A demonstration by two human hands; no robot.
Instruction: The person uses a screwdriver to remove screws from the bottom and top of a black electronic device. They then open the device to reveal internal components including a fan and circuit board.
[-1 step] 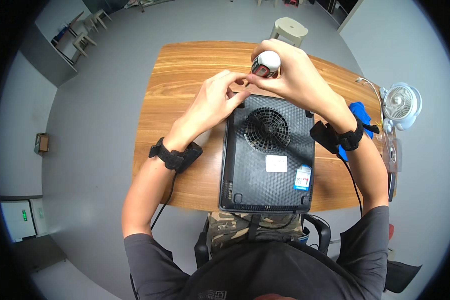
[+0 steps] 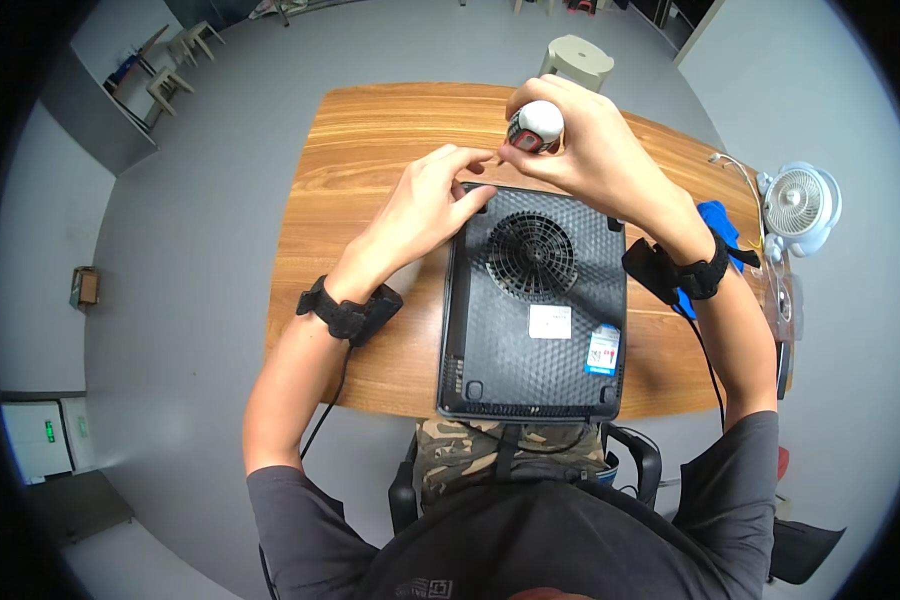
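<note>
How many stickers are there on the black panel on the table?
2. A white sticker lies below the round fan on the black panel; a blue-and-white sticker is lower, near the panel's right edge. More may be hidden on its underside.

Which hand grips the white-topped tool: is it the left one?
No, the right hand wraps the white-topped tool, while the left hand is by a corner of the black device.

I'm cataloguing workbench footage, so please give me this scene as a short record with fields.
Left hand: thumb and forefinger apart, near far left corner of black casing; contact unclear
Right hand: gripping white-topped tool
Casing surface: round grille, two labels
Support: wooden table
At right: pale fan
Beyond table: pale stool
</note>
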